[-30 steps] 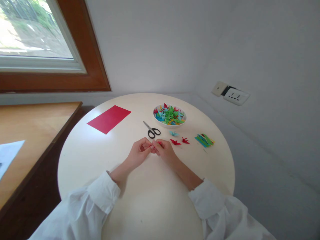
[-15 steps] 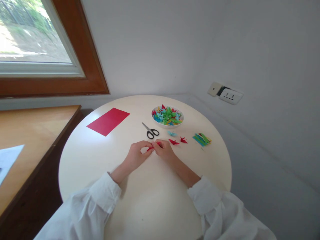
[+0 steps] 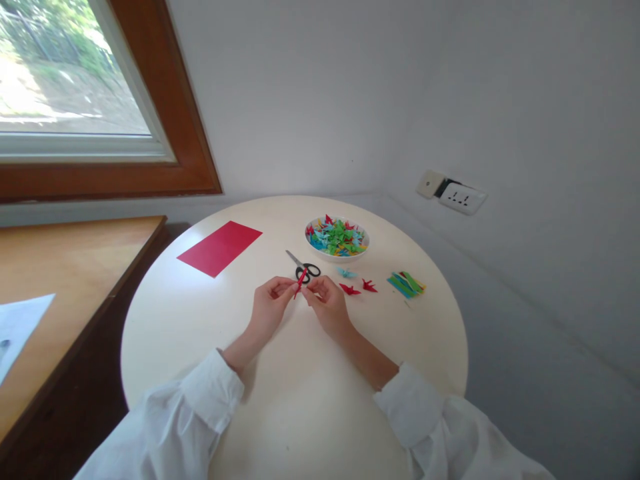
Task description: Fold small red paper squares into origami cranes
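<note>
A narrow piece of folded red paper (image 3: 302, 277) stands upright between my hands, above the front of the white table. My left hand (image 3: 270, 303) pinches its lower end between thumb and fingers. From the other side my right hand (image 3: 327, 307) closes thumb and fingertips at the same paper; the exact contact is too small to see. Just behind lies a pair of scissors (image 3: 313, 269) with black handles, partly covered by the paper. Two red paper cranes (image 3: 350, 290) and a light blue one (image 3: 346, 273) rest to the right of my right hand.
A white bowl (image 3: 327, 257) full of colourful paper cranes stands at the back of the round table (image 3: 170, 333). Green, blue and yellow paper strips (image 3: 406, 285) lie at the right. A red sheet (image 3: 220, 249) is at the left, near a wooden desk (image 3: 75, 257).
My hands have drawn slightly apart, and the red paper has turned from lying between my fingers to pointing upward. The whole view has shifted a little.
</note>
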The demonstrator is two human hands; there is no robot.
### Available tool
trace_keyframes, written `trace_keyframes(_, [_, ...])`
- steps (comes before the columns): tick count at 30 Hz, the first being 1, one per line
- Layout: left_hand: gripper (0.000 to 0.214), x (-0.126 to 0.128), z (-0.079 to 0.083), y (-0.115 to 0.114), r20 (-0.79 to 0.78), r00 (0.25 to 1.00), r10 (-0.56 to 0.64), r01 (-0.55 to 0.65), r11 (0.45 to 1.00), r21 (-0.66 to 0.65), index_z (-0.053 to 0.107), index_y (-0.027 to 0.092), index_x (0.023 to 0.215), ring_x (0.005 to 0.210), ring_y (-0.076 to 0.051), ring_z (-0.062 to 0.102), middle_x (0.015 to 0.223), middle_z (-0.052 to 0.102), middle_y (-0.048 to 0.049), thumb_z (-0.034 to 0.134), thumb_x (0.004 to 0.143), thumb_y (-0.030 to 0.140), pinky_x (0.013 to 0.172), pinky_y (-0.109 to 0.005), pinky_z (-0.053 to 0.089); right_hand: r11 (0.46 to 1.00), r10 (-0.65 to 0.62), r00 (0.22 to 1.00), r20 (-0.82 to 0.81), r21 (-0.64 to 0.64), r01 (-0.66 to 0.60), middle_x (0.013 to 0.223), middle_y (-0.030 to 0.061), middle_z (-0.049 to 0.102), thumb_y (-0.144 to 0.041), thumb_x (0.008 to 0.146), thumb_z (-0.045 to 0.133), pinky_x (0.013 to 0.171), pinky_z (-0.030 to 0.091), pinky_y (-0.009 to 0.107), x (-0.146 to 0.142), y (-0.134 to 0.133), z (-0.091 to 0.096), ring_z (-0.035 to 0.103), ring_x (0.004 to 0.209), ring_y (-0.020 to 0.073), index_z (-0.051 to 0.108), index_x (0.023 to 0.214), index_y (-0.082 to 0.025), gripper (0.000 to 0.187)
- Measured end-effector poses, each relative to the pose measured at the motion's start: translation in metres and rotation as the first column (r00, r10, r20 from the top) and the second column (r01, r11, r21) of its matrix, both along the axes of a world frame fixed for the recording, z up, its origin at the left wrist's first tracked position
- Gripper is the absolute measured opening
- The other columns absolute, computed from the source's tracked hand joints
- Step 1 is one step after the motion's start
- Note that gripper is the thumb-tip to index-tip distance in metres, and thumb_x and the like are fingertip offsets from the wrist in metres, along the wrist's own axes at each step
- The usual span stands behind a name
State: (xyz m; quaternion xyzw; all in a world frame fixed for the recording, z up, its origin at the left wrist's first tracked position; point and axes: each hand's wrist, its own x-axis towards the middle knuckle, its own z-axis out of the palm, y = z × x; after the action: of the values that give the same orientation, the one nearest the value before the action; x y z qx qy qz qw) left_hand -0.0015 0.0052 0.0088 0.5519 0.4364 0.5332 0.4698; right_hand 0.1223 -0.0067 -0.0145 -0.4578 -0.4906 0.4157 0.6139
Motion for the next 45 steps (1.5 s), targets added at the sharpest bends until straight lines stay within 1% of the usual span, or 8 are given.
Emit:
trace_keyframes(4, [0.020,0.000,-0.002,0.000,0.037,0.999,0.007,-0.006,1.000,-0.015,0.063,0.015,0.069,0.060,-0.013,0.059,0.064,0.067,-0.0018,0.070,0.063,0.033,0.058,-0.024,0.046,1.000,-0.020,0.999,0.026,0.010,0.020,0.073,-0.0010,0.055,-0.031,0.069,0.063,0.058,0.044,0.023,-0.004,0.000,-0.001,0.055,0.069,0.0124,0.053,0.076,-0.019,0.018])
trace_keyframes(11, [0.020,-0.001,-0.006,0.000,0.014,1.000,-0.004,0.004,0.999,-0.041,0.068,0.014,0.072,0.065,-0.014,0.060,0.070,0.069,-0.0044,0.069,0.064,0.032,0.064,-0.026,0.046,0.999,-0.038,0.993,0.112,0.035,0.034,0.077,0.0007,0.058,-0.028,0.073,0.059,0.060,0.046,0.023,-0.004,-0.001,0.001,0.056,0.073,0.0132,0.056,0.074,-0.019,0.010])
trace_keyframes(16, [0.020,-0.001,-0.006,0.000,-0.031,0.999,0.015,-0.016,1.000,-0.014,0.069,0.014,0.072,0.065,-0.016,0.061,0.071,0.071,-0.0051,0.068,0.065,0.032,0.065,-0.028,0.047,0.995,-0.059,0.989,0.134,0.087,0.048,0.084,0.0027,0.057,-0.029,0.073,0.060,0.064,0.049,0.024,-0.004,-0.001,0.000,0.057,0.079,0.0143,0.058,0.074,-0.019,0.011])
trace_keyframes(22, [0.018,-0.002,-0.008,0.001,-0.061,0.997,0.042,-0.040,0.999,0.030,0.069,0.015,0.074,0.068,-0.017,0.063,0.073,0.071,-0.0056,0.065,0.068,0.032,0.066,-0.029,0.048,0.998,-0.037,0.996,0.081,0.046,0.033,0.089,0.0046,0.063,-0.030,0.072,0.062,0.071,0.051,0.028,-0.009,-0.003,0.001,0.059,0.085,0.0165,0.063,0.081,-0.018,0.015])
trace_keyframes(26, [0.015,-0.002,-0.008,0.003,-0.080,0.995,0.063,-0.057,0.995,0.079,0.067,0.015,0.072,0.065,-0.015,0.061,0.070,0.070,-0.0047,0.063,0.070,0.029,0.063,-0.026,0.047,0.996,-0.080,0.994,0.079,0.045,0.077,0.091,0.0051,0.065,-0.028,0.072,0.062,0.071,0.051,0.028,-0.015,-0.003,0.001,0.060,0.087,0.0170,0.064,0.082,-0.018,0.015])
trace_keyframes(32, [0.017,-0.001,-0.008,0.005,0.073,0.993,0.088,-0.091,0.995,0.039,0.062,0.015,0.077,0.066,-0.014,0.062,0.069,0.068,-0.0027,0.067,0.067,0.028,0.063,-0.025,0.047,0.986,-0.156,0.986,0.055,0.060,0.153,0.090,0.0056,0.066,-0.028,0.072,0.062,0.071,0.050,0.027,-0.025,-0.002,0.004,0.060,0.085,0.0163,0.064,0.081,-0.017,0.015])
trace_keyframes(38, [0.017,-0.002,-0.012,0.007,0.136,0.988,0.080,-0.077,0.997,-0.031,0.068,0.013,0.073,0.067,-0.015,0.061,0.070,0.069,-0.0045,0.068,0.065,0.029,0.068,-0.027,0.046,0.978,-0.205,0.978,0.038,0.058,0.203,0.091,0.0066,0.067,-0.029,0.071,0.062,0.069,0.051,0.028,-0.032,0.000,0.005,0.060,0.086,0.0178,0.065,0.081,-0.017,0.016])
trace_keyframes(45, [0.017,-0.001,-0.010,0.008,0.245,0.966,0.088,-0.069,0.994,-0.087,0.070,0.012,0.070,0.068,-0.016,0.060,0.070,0.070,-0.0061,0.068,0.062,0.027,0.069,-0.028,0.045,0.961,-0.226,0.970,0.088,0.181,0.208,0.095,0.0063,0.066,-0.025,0.072,0.061,0.070,0.054,0.029,-0.034,0.002,-0.001,0.061,0.089,0.0185,0.068,0.086,-0.019,0.017])
